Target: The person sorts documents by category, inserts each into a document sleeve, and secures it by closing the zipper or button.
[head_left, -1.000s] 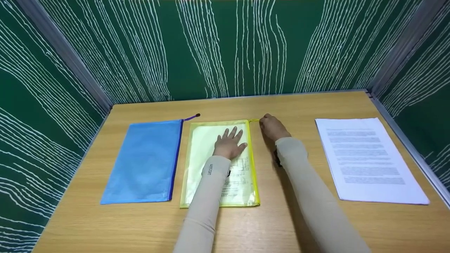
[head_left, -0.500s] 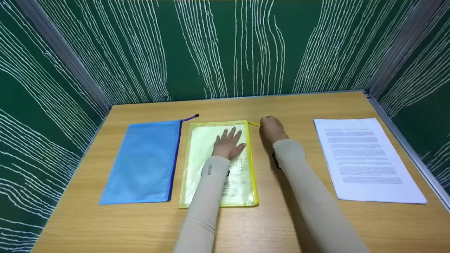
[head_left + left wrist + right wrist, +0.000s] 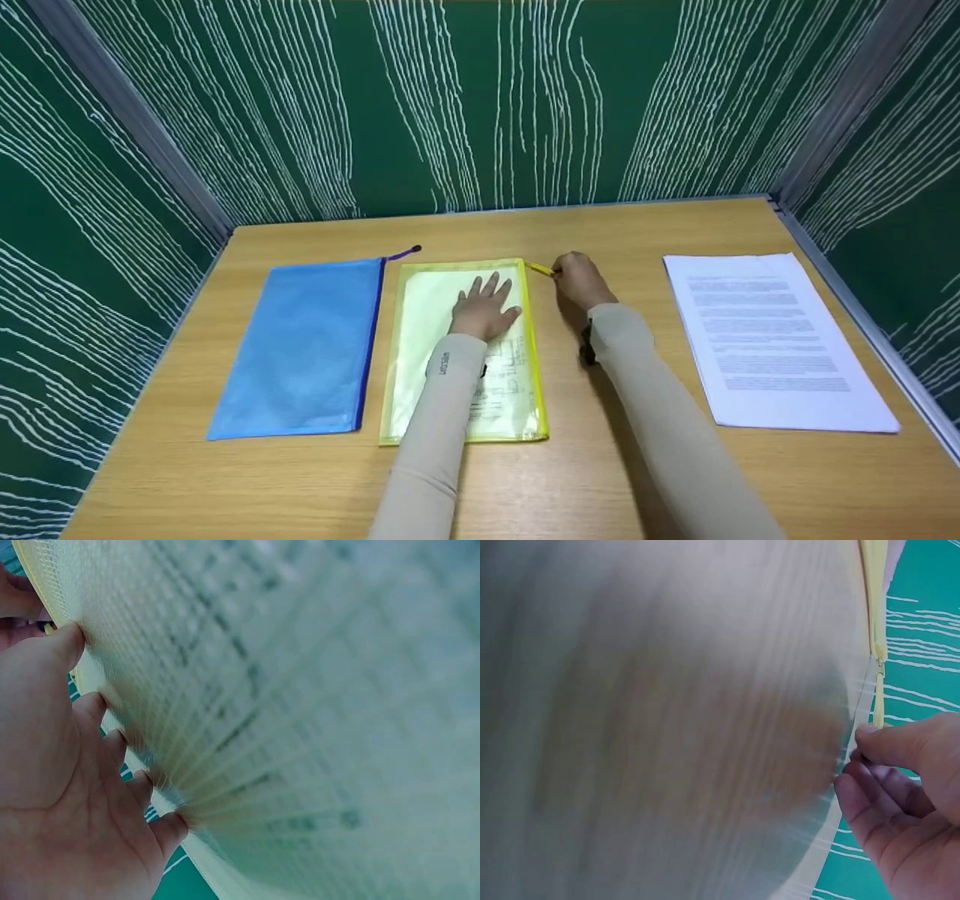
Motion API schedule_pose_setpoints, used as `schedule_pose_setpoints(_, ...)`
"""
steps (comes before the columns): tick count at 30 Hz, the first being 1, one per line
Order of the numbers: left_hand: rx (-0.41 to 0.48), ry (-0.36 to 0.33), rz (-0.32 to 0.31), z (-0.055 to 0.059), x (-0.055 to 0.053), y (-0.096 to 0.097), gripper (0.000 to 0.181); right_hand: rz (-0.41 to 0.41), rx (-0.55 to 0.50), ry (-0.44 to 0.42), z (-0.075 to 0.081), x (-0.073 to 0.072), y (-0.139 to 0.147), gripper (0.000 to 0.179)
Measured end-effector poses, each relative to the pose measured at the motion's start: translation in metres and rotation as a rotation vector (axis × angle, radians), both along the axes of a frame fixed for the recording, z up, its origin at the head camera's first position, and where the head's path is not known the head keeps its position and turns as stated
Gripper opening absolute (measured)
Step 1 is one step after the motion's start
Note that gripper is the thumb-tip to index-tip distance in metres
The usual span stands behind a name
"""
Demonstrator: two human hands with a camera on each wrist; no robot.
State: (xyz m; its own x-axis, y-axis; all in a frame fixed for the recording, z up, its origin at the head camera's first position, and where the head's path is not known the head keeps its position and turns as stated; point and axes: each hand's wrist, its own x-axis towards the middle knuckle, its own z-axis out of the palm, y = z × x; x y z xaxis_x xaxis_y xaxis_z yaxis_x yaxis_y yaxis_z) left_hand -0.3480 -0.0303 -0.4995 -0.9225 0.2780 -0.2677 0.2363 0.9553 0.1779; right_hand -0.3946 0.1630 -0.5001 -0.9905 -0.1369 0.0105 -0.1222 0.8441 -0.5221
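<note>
Drawn slightly back from the far edge of the worktop, the right hand pinches the yellow cord of the yellow pouch, which lies near that edge, apparently braced against pulling by the spread-fingered left hand

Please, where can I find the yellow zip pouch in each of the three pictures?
Head: yellow zip pouch near centre, under the left hand.
Left wrist: pouch fills most of the picture, right of the hand.
Right wrist: its yellow edge, upper right, above the right hand.
Shared landmark: green wall with white lines.
</note>
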Motion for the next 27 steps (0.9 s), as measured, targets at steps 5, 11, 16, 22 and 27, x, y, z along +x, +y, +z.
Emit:
schedule_pose_setpoints(5, -0.005, 0.004, 0.004, 0.001, 0.0, -0.001, 0.063, -0.003, -0.106, -0.051, 0.001, 0.002, 0.003, 0.023)
schedule_pose_setpoints(11, 0.013, 0.01, 0.014, 0.003, 0.003, -0.002, 0.063, 0.004, -0.151, -0.017, 0.003, 0.006, 0.003, 0.022)
schedule_pose_setpoints(16, 0.021, 0.002, 0.021, 0.004, 0.002, -0.002, 0.063, 0.014, -0.139, -0.019, 0.006, 0.009, 0.002, 0.022)
schedule_pose_setpoints(22, 0.028, 0.005, 0.023, 0.003, 0.002, -0.002, 0.063, 0.036, -0.093, -0.048, 0.005, 0.012, 0.0, 0.025)
schedule_pose_setpoints(27, 0.031, 0.011, 0.019, 0.004, 0.004, 0.0, 0.063, 0.025, -0.073, -0.09, 0.004, 0.015, 0.0, 0.028)
